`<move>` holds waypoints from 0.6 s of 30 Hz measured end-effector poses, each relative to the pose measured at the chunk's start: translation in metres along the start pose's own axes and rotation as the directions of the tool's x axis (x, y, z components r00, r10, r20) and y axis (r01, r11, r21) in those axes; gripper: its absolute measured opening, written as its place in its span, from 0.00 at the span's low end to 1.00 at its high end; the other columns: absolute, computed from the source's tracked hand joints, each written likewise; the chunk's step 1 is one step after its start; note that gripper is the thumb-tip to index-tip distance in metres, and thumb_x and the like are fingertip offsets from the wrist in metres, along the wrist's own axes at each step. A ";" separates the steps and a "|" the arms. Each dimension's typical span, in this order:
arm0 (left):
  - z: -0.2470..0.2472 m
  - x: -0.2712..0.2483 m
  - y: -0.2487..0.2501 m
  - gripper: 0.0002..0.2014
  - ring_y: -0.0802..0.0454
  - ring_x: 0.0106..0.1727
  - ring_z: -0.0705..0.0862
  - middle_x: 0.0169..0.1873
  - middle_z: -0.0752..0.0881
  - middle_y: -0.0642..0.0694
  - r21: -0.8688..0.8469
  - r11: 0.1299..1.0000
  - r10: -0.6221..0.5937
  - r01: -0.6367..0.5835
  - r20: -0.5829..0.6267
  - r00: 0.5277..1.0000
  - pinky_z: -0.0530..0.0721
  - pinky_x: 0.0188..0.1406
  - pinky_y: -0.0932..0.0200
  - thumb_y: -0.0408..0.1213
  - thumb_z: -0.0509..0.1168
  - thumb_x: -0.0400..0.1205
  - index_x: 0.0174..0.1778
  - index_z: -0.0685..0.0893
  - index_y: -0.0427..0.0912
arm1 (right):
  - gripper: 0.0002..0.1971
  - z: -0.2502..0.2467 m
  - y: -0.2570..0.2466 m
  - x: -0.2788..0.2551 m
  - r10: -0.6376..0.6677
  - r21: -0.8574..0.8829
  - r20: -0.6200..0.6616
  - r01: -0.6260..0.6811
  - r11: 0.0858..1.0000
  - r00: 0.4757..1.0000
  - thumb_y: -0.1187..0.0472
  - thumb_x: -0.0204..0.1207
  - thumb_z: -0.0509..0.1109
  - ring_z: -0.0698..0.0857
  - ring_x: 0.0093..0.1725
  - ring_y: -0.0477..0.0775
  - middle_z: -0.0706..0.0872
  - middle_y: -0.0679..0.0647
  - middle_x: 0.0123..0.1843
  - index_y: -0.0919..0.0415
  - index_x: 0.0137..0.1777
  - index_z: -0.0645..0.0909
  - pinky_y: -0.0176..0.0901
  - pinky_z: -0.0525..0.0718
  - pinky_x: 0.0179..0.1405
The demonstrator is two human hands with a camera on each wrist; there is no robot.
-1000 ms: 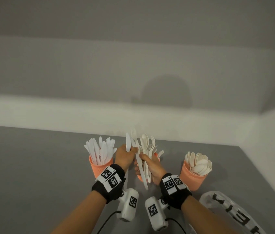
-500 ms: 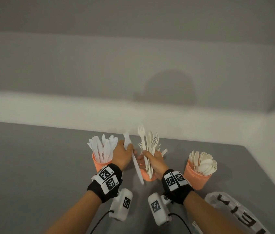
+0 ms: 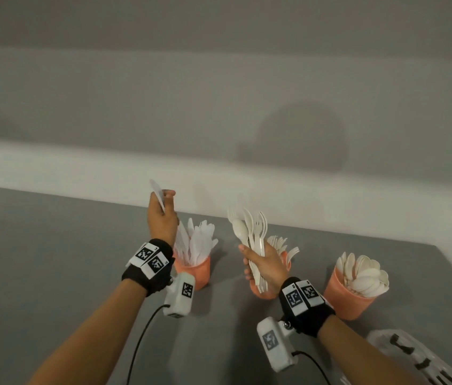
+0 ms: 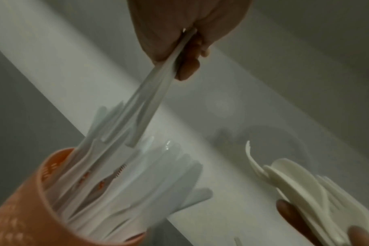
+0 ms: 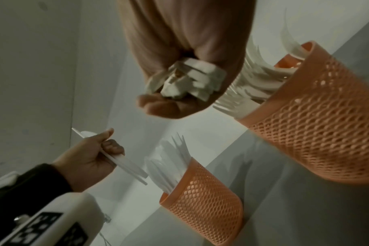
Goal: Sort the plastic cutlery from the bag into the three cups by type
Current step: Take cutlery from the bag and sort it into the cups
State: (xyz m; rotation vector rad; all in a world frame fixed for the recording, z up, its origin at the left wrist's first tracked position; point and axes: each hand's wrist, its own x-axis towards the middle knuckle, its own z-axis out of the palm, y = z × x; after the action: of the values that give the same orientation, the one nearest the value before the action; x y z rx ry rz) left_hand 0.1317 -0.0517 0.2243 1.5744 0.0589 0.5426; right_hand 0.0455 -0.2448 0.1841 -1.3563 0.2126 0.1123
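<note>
Left hand [image 3: 162, 220] pinches a knife [image 4: 150, 103] above the knife cup [image 3: 194, 270]; right hand [image 3: 265, 263] grips a mixed bundle [image 3: 250, 232]. Crowded blades may deflect the knife's handle; it could skid out.

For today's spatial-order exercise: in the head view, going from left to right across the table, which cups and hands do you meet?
left hand holding white knives → cup of knives → right hand gripping a bundle of forks and spoons → cup of spoons → printed plastic bag. The middle cup overlaps the right hand, so it is left out.
</note>
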 end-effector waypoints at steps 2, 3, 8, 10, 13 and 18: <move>0.002 0.003 -0.006 0.13 0.48 0.32 0.75 0.30 0.75 0.45 0.000 0.999 -0.033 0.033 -0.030 0.999 0.76 0.37 0.54 0.45 0.57 0.85 0.39 0.77 0.43 | 0.04 0.002 0.001 0.001 0.010 0.000 0.009 -0.010 1.000 1.000 0.59 0.78 0.70 0.72 0.16 0.43 0.77 0.52 0.26 0.55 0.48 0.77 0.32 0.71 0.15; 0.003 0.002 -0.009 0.17 0.47 0.31 0.75 0.27 0.75 0.45 0.002 0.998 -0.070 0.070 -0.030 0.997 0.76 0.37 0.54 0.47 0.57 0.85 0.33 0.76 0.43 | 0.04 0.002 0.001 0.001 0.005 -0.013 0.013 -0.005 1.000 1.000 0.59 0.78 0.69 0.71 0.15 0.43 0.77 0.52 0.26 0.56 0.48 0.77 0.32 0.70 0.14; 0.011 -0.016 -0.029 0.22 0.51 0.23 0.73 0.21 0.74 0.45 0.021 0.984 -0.177 0.176 0.036 0.984 0.75 0.28 0.60 0.49 0.59 0.83 0.25 0.71 0.41 | 0.07 0.002 0.000 0.005 -0.055 -0.075 0.022 0.057 0.996 0.998 0.54 0.79 0.67 0.69 0.14 0.43 0.78 0.51 0.25 0.58 0.46 0.77 0.31 0.66 0.12; 0.012 -0.023 -0.039 0.17 0.51 0.27 0.77 0.24 0.78 0.46 0.062 0.985 -0.165 0.161 0.068 0.984 0.78 0.33 0.58 0.45 0.61 0.83 0.30 0.74 0.42 | 0.08 0.001 0.001 0.007 -0.050 -0.071 0.019 0.051 0.996 0.999 0.53 0.79 0.67 0.69 0.14 0.43 0.77 0.51 0.25 0.58 0.47 0.78 0.31 0.66 0.12; 0.012 -0.029 -0.049 0.11 0.48 0.31 0.80 0.28 0.79 0.49 0.154 0.985 -0.092 0.075 0.106 0.990 0.78 0.37 0.57 0.40 0.64 0.82 0.33 0.74 0.46 | 0.08 0.002 0.004 0.009 -0.019 -0.050 0.006 0.019 0.999 1.000 0.52 0.78 0.68 0.69 0.14 0.42 0.76 0.51 0.25 0.56 0.49 0.79 0.31 0.67 0.12; 0.006 -0.031 -0.062 0.10 0.45 0.38 0.77 0.33 0.81 0.44 0.502 0.809 0.163 -0.306 0.308 0.937 0.74 0.39 0.54 0.37 0.62 0.83 0.38 0.82 0.37 | 0.07 0.006 0.009 0.007 -0.021 -0.071 -0.004 0.021 0.997 1.000 0.55 0.78 0.68 0.73 0.17 0.43 0.76 0.49 0.23 0.56 0.51 0.78 0.32 0.69 0.14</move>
State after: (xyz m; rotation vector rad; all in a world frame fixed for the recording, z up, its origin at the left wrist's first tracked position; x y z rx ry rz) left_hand 0.1242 -0.0631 0.1558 2.2241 -0.1990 0.5418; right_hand 0.0514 -0.2372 0.1750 -1.4290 0.1999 0.1001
